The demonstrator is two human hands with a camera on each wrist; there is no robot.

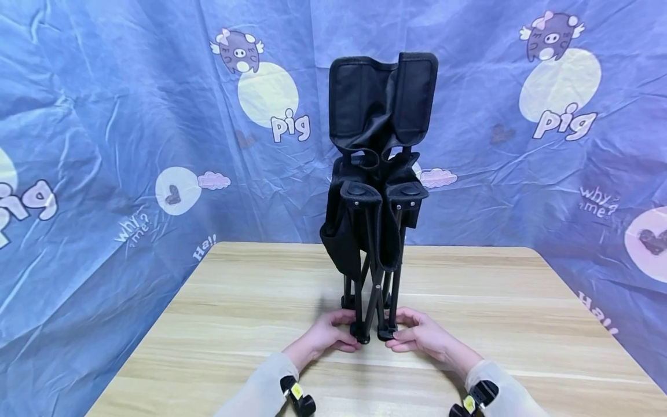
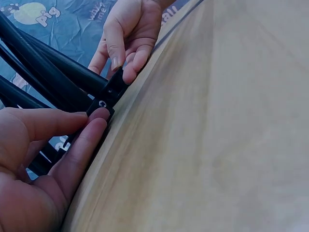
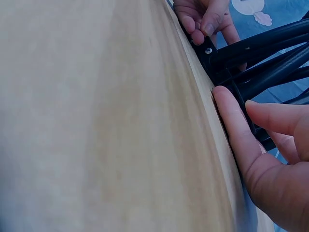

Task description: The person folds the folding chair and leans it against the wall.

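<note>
A black folding chair (image 1: 365, 168), folded partway, stands upright on the wooden table (image 1: 250, 289), its fabric bunched between the crossed tube legs (image 1: 377, 286). My left hand (image 1: 333, 331) pinches the near left foot (image 1: 359, 332) of the chair between thumb and fingers. On the other side, my right hand (image 1: 421, 333) pinches the near right foot (image 1: 386, 335) in the same way. The left wrist view shows the left thumb and fingers (image 2: 79, 150) against the black plastic foot (image 2: 104, 104), low at the tabletop. In the right wrist view, the right hand (image 3: 277, 169) partly hides its foot.
A blue cloth (image 1: 140, 98) printed with pigs hangs behind and beside the table. The chair's tall backrest (image 1: 351, 98) rises well above the table's back edge. Each forearm wears a small black wrist camera (image 1: 302, 399).
</note>
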